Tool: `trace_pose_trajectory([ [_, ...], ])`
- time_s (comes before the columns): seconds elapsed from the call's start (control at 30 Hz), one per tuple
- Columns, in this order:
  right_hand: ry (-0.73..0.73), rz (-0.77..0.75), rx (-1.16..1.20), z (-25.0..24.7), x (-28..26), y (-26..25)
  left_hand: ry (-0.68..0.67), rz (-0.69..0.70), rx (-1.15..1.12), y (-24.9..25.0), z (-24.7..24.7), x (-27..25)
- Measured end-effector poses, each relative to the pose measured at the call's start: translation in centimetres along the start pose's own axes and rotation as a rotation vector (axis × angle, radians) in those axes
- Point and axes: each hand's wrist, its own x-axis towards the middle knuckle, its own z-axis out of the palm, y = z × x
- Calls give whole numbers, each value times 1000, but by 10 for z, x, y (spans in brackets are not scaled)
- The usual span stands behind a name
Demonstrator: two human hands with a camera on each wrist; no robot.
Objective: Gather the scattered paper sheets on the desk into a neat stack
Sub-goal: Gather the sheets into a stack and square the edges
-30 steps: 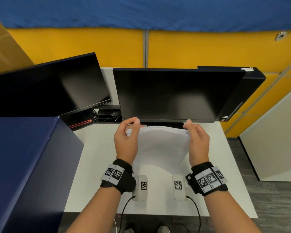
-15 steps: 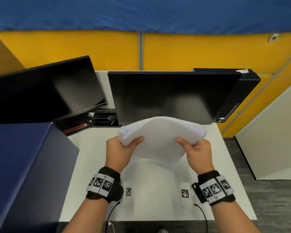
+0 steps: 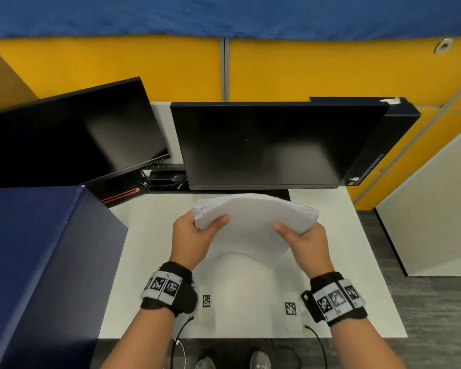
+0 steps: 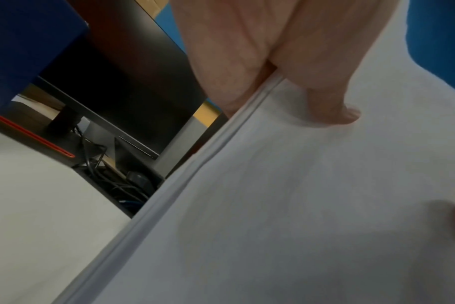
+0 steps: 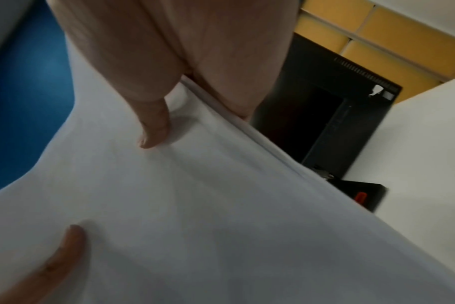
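A thick stack of white paper sheets (image 3: 253,219) is held up above the white desk (image 3: 149,235), bowed upward in the middle. My left hand (image 3: 194,235) grips its left edge, thumb on top and fingers underneath. At the right edge my right hand (image 3: 301,241) grips the same way. In the left wrist view the paper stack (image 4: 299,205) fills the frame with my left thumb (image 4: 335,111) pressed on it. The right wrist view shows the paper stack (image 5: 221,205) under my right thumb (image 5: 153,131). The stack's lower edge hangs near the desk.
Two dark monitors stand behind, one at the left (image 3: 72,134) and one in the centre (image 3: 272,145). A dark blue box (image 3: 37,262) borders the desk's left side. A black computer case (image 3: 391,134) stands at the back right. Cables (image 3: 165,179) lie under the monitors.
Both hands shifted from pinching the stack's top edge to gripping its side edges, and the stack tipped from upright to bowed with its face up. It then moved slightly nearer.
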Motion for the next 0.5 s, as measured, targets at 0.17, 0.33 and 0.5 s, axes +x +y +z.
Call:
trace_pose_trajectory([
  [0.17, -19, 20, -51, -1, -4, -1, 37, -24, -60, -5, 4, -3],
  [0.33, 102, -87, 0, 10, -2, -38, 210, 23, -159, 23, 15, -3],
  [0.5, 239, -52, -98, 22, 15, -45, 246, -24, -114, 25, 19, 3],
])
